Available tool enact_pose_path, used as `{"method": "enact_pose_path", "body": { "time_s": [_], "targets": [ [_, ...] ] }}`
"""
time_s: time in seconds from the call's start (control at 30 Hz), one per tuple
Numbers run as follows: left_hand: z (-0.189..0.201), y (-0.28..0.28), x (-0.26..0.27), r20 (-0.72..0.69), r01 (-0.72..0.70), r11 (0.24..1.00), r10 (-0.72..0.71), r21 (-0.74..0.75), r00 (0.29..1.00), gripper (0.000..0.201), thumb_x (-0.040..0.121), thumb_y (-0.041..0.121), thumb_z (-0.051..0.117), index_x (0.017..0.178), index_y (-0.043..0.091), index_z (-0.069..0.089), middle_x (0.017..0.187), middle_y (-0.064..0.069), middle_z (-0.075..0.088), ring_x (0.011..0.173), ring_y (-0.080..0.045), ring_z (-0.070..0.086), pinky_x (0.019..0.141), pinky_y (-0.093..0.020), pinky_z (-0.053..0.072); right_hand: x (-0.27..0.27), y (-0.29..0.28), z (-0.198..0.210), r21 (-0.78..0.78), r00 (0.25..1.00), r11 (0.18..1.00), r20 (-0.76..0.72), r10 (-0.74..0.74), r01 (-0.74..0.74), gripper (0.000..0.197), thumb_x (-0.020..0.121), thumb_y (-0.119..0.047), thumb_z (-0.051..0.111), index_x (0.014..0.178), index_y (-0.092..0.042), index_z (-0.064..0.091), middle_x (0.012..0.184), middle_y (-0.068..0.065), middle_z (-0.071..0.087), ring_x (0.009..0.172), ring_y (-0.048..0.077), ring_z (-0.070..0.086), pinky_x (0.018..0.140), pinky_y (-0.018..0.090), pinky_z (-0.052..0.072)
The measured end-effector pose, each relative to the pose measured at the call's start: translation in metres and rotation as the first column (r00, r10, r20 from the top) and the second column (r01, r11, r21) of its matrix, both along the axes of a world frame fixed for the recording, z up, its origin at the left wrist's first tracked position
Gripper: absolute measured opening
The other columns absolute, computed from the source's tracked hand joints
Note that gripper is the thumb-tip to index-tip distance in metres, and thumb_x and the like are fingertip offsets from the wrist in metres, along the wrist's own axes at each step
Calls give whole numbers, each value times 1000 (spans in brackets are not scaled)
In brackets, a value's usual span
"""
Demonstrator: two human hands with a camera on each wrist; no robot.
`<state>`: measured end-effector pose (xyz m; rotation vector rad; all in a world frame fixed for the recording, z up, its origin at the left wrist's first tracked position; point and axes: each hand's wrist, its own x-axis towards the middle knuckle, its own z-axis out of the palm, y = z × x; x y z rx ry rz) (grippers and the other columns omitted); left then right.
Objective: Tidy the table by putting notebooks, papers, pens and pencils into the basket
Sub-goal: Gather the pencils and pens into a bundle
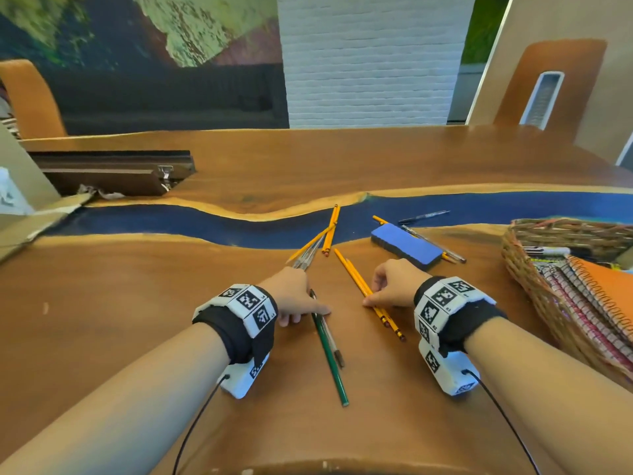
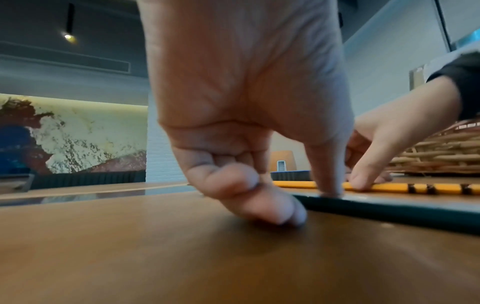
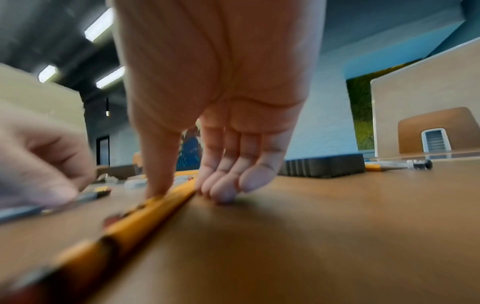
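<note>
My left hand (image 1: 308,313) grips a bundle of pens and pencils (image 1: 310,253) that points forward from its fingers. Its thumb presses on a green pencil (image 1: 329,351) lying on the table beside a thin pen (image 1: 334,347); in the left wrist view the thumb tip sits on the green pencil (image 2: 389,207). My right hand (image 1: 373,291) pinches two yellow pencils (image 1: 356,281) between thumb and fingers, low on the wood. The right wrist view shows the yellow pencils (image 3: 135,222) still touching the table. The wicker basket (image 1: 527,279) stands at the right, with spiral notebooks (image 1: 603,299) in it.
A blue eraser block (image 1: 406,246) lies ahead of my right hand, with pens (image 1: 433,242) and a black pen (image 1: 424,217) behind it. Two more yellow pencils (image 1: 331,228) cross the blue resin strip (image 1: 171,224). A cardboard box (image 1: 30,200) sits at the far left.
</note>
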<state>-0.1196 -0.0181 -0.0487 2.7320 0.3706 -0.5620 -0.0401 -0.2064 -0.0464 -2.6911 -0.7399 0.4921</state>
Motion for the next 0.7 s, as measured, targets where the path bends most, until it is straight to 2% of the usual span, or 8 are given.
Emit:
{"method": "enact_pose_path", "body": {
  "time_s": [0.1, 0.2, 0.27, 0.37, 0.43, 0.6, 0.7],
  "targets": [
    [0, -6, 5, 37, -31, 1000, 31, 6, 999, 41, 90, 41, 56, 86, 2, 64, 63, -5, 65, 45, -17, 58, 54, -26, 53, -1, 5, -1, -19, 999, 1000, 33, -6, 6, 24, 80, -32, 70, 90, -12, 63, 95, 6, 66, 90, 19, 62, 77, 29, 51],
    [3, -13, 12, 88, -12, 994, 3, 110, 996, 39, 92, 37, 50, 71, 5, 58, 57, -5, 60, 47, -16, 58, 63, -28, 56, -1, 9, -5, -43, 997, 999, 66, -28, 31, 23, 82, -30, 67, 91, -9, 63, 98, 9, 66, 91, 23, 63, 77, 32, 53],
    [4, -18, 17, 122, -2, 987, -18, 164, 992, 38, 92, 37, 50, 65, 10, 49, 55, -3, 53, 49, -14, 54, 63, -28, 53, -2, 11, -7, -59, 997, 997, 63, -46, 50, 27, 83, -29, 65, 98, -7, 63, 100, 11, 66, 92, 25, 63, 80, 34, 53],
    [4, -21, 25, 156, 20, 973, -57, 230, 986, 32, 91, 36, 52, 72, 11, 50, 62, 0, 48, 63, -17, 53, 63, -27, 47, -2, 11, -8, -70, 997, 995, 40, -62, 65, 30, 84, -29, 63, 103, -6, 61, 102, 11, 64, 95, 25, 62, 80, 33, 52],
    [2, -22, 30, 170, 24, 968, -69, 251, 983, 28, 90, 37, 53, 79, 11, 52, 65, 1, 46, 72, -19, 53, 63, -27, 44, -2, 12, -7, -79, 998, 995, 25, -65, 67, 27, 85, -29, 61, 101, -6, 59, 99, 10, 62, 91, 24, 61, 77, 32, 50],
    [-4, -21, 40, 179, 8, 959, -61, 283, 982, 30, 90, 40, 52, 89, 10, 56, 76, -2, 53, 77, -20, 55, 69, -29, 47, -1, 12, -7, -112, 998, 991, 16, -66, 67, 18, 89, -27, 56, 85, -12, 48, 85, 6, 52, 80, 22, 52, 69, 28, 43],
    [-5, -20, 45, 169, 15, 953, -69, 302, 983, 37, 92, 41, 50, 100, 7, 61, 84, -5, 55, 87, -22, 60, 73, -29, 48, 0, 13, -9, -115, 994, 988, 18, -105, 106, 25, 90, -22, 51, 68, -14, 41, 70, 3, 47, 75, 23, 53, 64, 27, 44]
  ]
}}
